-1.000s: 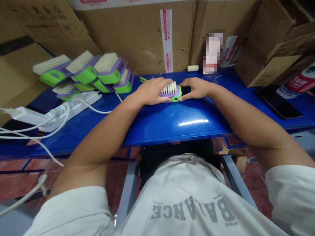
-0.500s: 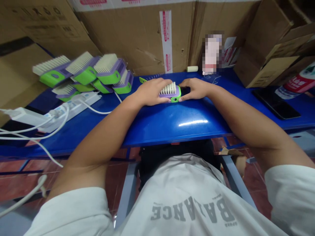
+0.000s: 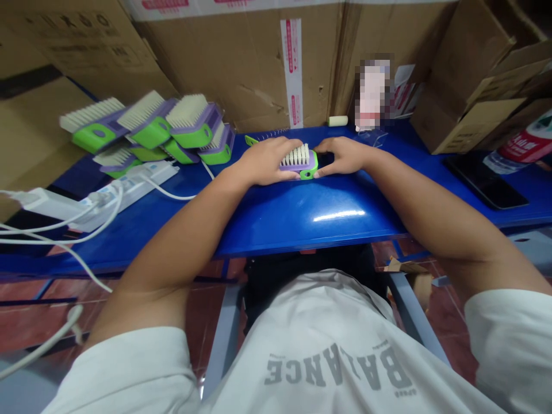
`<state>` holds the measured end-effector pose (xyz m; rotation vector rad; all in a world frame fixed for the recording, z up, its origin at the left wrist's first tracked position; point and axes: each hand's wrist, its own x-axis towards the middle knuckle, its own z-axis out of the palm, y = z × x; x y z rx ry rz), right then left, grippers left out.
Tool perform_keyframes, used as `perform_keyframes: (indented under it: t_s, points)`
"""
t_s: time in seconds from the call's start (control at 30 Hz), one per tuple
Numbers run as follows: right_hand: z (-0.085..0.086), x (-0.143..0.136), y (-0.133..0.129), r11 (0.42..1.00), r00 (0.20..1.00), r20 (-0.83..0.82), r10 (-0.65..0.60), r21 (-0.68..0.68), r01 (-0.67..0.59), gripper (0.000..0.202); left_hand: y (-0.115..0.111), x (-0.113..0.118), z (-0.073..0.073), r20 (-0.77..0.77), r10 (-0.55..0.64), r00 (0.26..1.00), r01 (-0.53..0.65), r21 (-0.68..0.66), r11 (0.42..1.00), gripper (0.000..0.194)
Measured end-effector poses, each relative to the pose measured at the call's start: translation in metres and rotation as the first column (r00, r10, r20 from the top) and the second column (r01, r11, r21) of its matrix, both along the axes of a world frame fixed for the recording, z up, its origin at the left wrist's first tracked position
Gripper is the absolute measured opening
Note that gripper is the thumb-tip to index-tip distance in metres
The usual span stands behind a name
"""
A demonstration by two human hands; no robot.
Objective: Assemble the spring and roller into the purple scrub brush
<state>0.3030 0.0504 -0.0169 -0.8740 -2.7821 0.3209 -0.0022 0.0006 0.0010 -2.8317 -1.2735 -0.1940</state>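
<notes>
A purple and green brush (image 3: pixel 301 159) with pale bristles facing up lies on the blue table (image 3: pixel 276 221). My left hand (image 3: pixel 272 161) is wrapped round its left part, fingers over the bristles and thumb along the near side. At the brush's right end, my right hand (image 3: pixel 340 156) has its thumb and fingers apart around the green tip; the thumb is at the green edge. Behind my left hand, a green strip with thin spikes (image 3: pixel 250 140) lies partly hidden. Several similar brushes (image 3: pixel 190 122) are piled at the left.
A white power strip (image 3: pixel 125 192) with cables lies at the left. Cardboard boxes (image 3: pixel 241 63) stand along the back. On the right are a black phone (image 3: pixel 485 181), a bottle (image 3: pixel 521 144) and an open carton (image 3: pixel 466 86). A small pale cylinder (image 3: pixel 337 121) sits near the back.
</notes>
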Motion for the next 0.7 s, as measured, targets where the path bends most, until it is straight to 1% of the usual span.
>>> perform_keyframes:
  t_s: [0.2,0.53,0.7]
  points:
    - [0.0003,-0.0013,-0.0007,1.0,1.0,0.011,-0.013,0.003,0.013,0.098,-0.0005,0.0004,0.0002,-0.015,0.002,1.0,-0.002,0.004,1.0,0.092]
    - [0.0009,-0.0013,-0.0019,1.0,1.0,-0.002,-0.011,0.001,0.011,0.093,-0.0006,0.0007,0.0004,-0.005,0.003,1.0,-0.003,-0.001,1.0,0.092]
    - [0.0013,-0.0017,-0.0024,1.0,1.0,0.01,-0.021,0.004,0.021,0.096,-0.0012,0.0011,0.0009,-0.025,0.012,1.0,-0.012,0.001,1.0,0.091]
